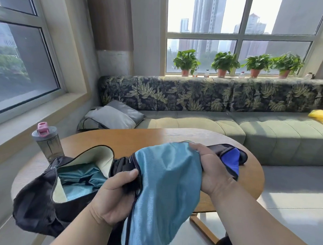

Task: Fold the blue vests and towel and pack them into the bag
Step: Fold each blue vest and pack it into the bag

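On the left edge of the oval wooden table [131,137] stands a grey translucent shaker bottle with a pink flip cap [47,141], upright, just behind the bag. Beside it lies a black fabric bag with a cream lining [37,206], its zipped mouth gaping open toward the camera. Inside it sits crumpled shiny teal-blue cloth [81,180], bunched low in the opening against the lining.

At the bag's right rim, the person's left hand [114,197] is curled, thumb on top, gripping dark fabric and the dark-trimmed edge of a light blue mesh vest [164,186]. That vest hangs between both hands, spread across the table's near edge and draping down below it, just right of the bag's mouth.

Further right, the right hand [212,170] clenches the vest's upper right edge, fingers wrapped over the cloth. Touching that hand on its far side lies a royal blue cloth with dark trim [230,159], resting on the tabletop.

Beyond the table runs a green cushioned sofa with a leaf-print back [193,121], with grey pillows [113,117] at its left end and a yellow cloth [322,117] at its right. Potted green plants [225,64] line the windowsill.
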The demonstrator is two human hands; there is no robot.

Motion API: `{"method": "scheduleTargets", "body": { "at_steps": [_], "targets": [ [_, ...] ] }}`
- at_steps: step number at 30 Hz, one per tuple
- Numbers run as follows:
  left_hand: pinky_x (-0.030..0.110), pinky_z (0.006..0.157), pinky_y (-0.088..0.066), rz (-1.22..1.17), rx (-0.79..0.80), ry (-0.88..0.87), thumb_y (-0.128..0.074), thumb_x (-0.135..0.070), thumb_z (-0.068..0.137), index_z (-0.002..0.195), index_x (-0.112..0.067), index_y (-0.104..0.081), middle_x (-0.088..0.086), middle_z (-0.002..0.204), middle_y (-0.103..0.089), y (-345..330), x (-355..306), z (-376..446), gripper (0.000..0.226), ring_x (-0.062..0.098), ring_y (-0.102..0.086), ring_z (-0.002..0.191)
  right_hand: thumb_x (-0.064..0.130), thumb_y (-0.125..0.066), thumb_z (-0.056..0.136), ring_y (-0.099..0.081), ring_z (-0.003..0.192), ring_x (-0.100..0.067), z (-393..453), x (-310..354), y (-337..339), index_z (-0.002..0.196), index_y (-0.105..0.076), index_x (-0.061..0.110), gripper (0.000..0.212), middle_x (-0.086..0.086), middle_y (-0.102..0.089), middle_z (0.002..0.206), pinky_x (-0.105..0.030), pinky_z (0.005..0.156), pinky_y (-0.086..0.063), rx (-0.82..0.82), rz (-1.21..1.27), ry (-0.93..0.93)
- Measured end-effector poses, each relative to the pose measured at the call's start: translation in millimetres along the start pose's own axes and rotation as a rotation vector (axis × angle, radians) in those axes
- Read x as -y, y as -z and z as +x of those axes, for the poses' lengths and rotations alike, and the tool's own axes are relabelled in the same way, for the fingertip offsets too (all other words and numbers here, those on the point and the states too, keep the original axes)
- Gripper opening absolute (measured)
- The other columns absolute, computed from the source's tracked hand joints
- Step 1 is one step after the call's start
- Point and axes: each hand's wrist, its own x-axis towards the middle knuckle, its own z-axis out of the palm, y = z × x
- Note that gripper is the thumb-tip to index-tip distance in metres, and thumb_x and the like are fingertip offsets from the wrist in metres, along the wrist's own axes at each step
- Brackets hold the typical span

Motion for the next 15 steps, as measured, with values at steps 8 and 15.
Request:
{"method": "scheduleTargets", "body": {
  "at_steps": [8,15],
  "targets": [
    [0.051,0.086,-0.063,0.074,-0.158,-0.033,-0.099,-0.01,0.045,0.116,0.006,-0.075,0.027,0.116,-0.074,-20,-16,13,0.076,0.039,-0.076,0.098,0.029,-0.078,0.086,-0.059,0.12,-0.036,-10,-7,5,0.13,-0.06,-0.001,0.057,-0.025,-0.06,0.131,-0.044,0.107,-0.048,0.228,-0.094,-0.059],
    [0.048,0.079,-0.065,0.063,-0.191,-0.127,-0.066,-0.012,0.075,0.105,0.006,-0.079,0.025,0.111,-0.075,-32,-25,18,0.037,0.037,-0.077,0.096,0.038,-0.078,0.086,-0.068,0.116,-0.029,-15,-27,21,0.122,-0.078,0.017,0.042,-0.011,-0.072,0.131,-0.051,0.111,-0.045,0.141,-0.374,-0.165]
  ]
}}
